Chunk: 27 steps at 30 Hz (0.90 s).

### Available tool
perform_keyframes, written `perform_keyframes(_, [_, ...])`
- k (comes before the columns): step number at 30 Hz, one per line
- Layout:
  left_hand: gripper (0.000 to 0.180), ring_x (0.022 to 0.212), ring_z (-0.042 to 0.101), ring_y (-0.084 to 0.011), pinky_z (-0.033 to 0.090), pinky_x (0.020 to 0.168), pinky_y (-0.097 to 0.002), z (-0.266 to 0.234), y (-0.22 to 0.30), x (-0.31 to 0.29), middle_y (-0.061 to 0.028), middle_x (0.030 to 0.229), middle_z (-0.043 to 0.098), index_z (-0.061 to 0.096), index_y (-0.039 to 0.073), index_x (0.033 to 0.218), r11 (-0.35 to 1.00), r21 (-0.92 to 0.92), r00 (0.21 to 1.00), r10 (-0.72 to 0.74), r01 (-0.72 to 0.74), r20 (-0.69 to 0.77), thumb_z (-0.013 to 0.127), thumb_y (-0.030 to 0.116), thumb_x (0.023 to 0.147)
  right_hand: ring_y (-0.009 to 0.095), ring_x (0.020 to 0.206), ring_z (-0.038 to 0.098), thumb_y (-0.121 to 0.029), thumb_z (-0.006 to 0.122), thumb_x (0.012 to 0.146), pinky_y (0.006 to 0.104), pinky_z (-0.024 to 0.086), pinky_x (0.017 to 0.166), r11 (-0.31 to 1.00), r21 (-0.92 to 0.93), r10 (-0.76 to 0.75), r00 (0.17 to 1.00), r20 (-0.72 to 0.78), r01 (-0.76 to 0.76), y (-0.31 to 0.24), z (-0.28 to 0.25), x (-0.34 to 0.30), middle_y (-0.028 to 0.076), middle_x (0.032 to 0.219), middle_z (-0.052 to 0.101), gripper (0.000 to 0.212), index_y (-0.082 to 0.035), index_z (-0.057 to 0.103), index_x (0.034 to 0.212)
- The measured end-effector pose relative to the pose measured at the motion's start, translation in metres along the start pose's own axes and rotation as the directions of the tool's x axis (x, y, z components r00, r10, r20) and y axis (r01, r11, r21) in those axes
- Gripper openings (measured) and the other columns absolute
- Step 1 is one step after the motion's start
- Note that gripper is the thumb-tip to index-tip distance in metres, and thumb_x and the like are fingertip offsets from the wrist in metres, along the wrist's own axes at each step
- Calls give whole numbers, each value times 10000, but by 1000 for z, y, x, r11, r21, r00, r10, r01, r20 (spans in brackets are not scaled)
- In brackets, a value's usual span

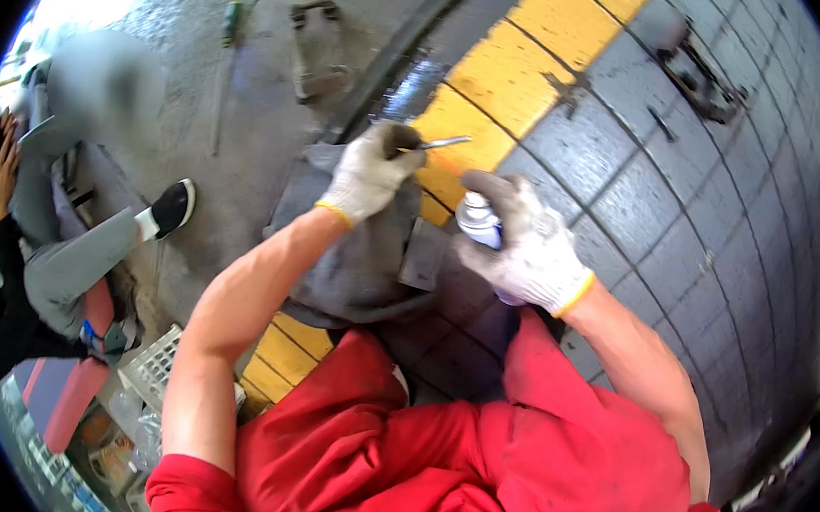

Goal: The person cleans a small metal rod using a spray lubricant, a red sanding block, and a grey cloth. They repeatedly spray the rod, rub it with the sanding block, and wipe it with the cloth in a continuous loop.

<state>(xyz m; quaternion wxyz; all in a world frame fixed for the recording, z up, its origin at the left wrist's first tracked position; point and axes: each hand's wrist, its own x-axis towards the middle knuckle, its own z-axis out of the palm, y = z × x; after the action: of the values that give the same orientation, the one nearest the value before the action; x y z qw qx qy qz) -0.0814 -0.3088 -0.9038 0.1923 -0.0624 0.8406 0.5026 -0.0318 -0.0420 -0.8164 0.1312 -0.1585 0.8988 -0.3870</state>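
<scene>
My left hand (375,169), in a white glove with dark, dirty fingertips, is closed around a thin metal pin (449,142) that sticks out to the right. What kind of part it is, I cannot make out. My right hand (528,243), gloved the same way, wraps round a spray can (478,218) with a white top and a bluish body. The forefinger lies over the can's nozzle. A gap separates the two hands. Below my left hand a grey cloth (331,258) lies on the floor, with a small flat grey piece (422,254) on it.
A yellow tiled stripe (506,83) crosses the floor. Brake caliper brackets (320,80) and a green-handled screwdriver (230,26) lie ahead. Farther right are a dark metal part (693,81) and a small bolt (662,124). Another person (77,224) sits at left, near a white crate (155,365).
</scene>
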Motion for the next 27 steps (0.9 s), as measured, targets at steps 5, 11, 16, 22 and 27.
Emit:
perform_keyframes(5, [317,990,747,-318,582,902,-433,-12,14,-4,-196,1055,766,716,22,1144,988,142,997,62,-56,-36,789,228,914,419,1120,687,-172,849,822,474,575,972,990,144,22,994,-104,-7,1,5,5,228,1249,644,670,-31,589,1423])
perform_keyframes(11, [343,1035,762,-326,585,923,-424,-14,4,-12,-165,1093,787,709,40,1153,999,46,997,-21,24,-68,808,247,899,386,1210,650,-15,778,818,441,529,1072,980,197,-4,998,-61,16,5,13,-10,219,1329,617,697,14,535,1470])
perform_keyframes(16, [308,1034,752,-369,579,919,-447,-23,23,-16,-215,1083,774,689,12,1176,999,31,997,-24,26,-73,751,205,945,333,1350,583,-31,780,836,424,452,1190,911,380,193,980,-56,-158,19,17,-17,205,1466,574,761,22,479,1532])
perform_keyframes(22, [277,1025,725,-280,570,920,-423,-23,-5,-7,-160,1074,761,703,9,1184,994,-63,991,-97,92,-88,667,233,1026,365,1142,691,-191,882,818,440,567,990,991,126,51,989,-141,-33,6,-2,-8,199,1269,669,704,-5,576,1424])
perform_keyframes(27, [281,960,707,-154,579,875,-324,-23,4,6,-85,1116,767,692,6,1239,959,-224,983,-157,175,96,608,236,1100,379,1086,700,-202,902,805,461,581,927,976,186,-89,985,-148,116,-3,-22,-2,189,1223,682,672,-49,602,1387])
